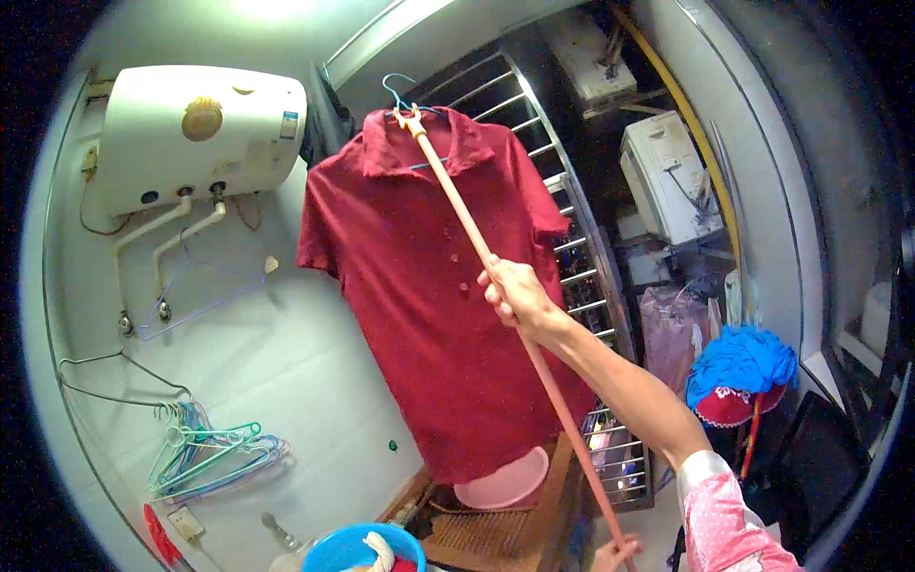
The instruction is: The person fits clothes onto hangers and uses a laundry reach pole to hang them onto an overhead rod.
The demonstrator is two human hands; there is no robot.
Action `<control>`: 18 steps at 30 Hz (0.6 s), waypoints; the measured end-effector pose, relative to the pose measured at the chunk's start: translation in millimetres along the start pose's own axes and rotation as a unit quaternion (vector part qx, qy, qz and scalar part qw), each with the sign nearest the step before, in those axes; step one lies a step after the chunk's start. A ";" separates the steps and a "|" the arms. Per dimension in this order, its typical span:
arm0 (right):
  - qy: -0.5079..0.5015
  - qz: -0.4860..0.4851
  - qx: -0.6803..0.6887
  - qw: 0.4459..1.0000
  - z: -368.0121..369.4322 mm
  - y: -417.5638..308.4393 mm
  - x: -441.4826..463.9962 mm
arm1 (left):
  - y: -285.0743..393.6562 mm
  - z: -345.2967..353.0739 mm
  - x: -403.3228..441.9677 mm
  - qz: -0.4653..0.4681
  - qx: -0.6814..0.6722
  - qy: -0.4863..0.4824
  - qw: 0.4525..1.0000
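My right hand (517, 294) is wrapped round the middle of a long pinkish clothes pole (558, 396), its arm reaching in from the lower right in a pink sleeve. Lower down, at the bottom edge, my left hand (615, 553) grips the same pole and is partly cut off. The pole's forked tip (410, 118) meets the blue hanger (398, 91) at the collar of a dark red short-sleeved shirt (429, 257). The shirt hangs from that hanger, high in front of me. Part of the pole crosses over the shirt front.
A white water heater (205, 133) is on the left wall, with several hangers (214, 453) below. A blue basin (367, 548) and a pink basin (505, 481) are low down. Metal window bars (572, 229) stand behind the shirt; a blue cloth bundle (743, 367) is at right.
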State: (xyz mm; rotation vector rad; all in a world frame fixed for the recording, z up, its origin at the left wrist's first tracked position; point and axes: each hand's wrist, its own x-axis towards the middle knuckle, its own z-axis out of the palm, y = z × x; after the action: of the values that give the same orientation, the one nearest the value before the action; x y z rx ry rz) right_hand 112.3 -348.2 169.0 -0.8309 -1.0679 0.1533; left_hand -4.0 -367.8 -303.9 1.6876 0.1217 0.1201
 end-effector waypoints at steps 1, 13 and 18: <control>-0.007 -0.004 -0.005 1.000 2.9 -6.1 8.9 | -11.6 2.8 -6.9 0.028 -0.030 0.008 0.999; -0.145 -0.085 -0.068 0.983 51.1 -36.9 74.1 | 22.5 -42.8 -48.8 0.145 -0.099 0.159 0.972; -0.155 -0.073 -0.074 0.982 65.2 -13.6 66.6 | 111.6 -78.0 -32.5 0.217 -0.138 0.225 0.940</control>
State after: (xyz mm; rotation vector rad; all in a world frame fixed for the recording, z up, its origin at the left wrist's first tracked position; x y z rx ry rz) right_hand 88.5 -290.6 239.7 -0.8766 -1.4437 0.0804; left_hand -46.8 -309.4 -184.1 1.3578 0.0679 0.8214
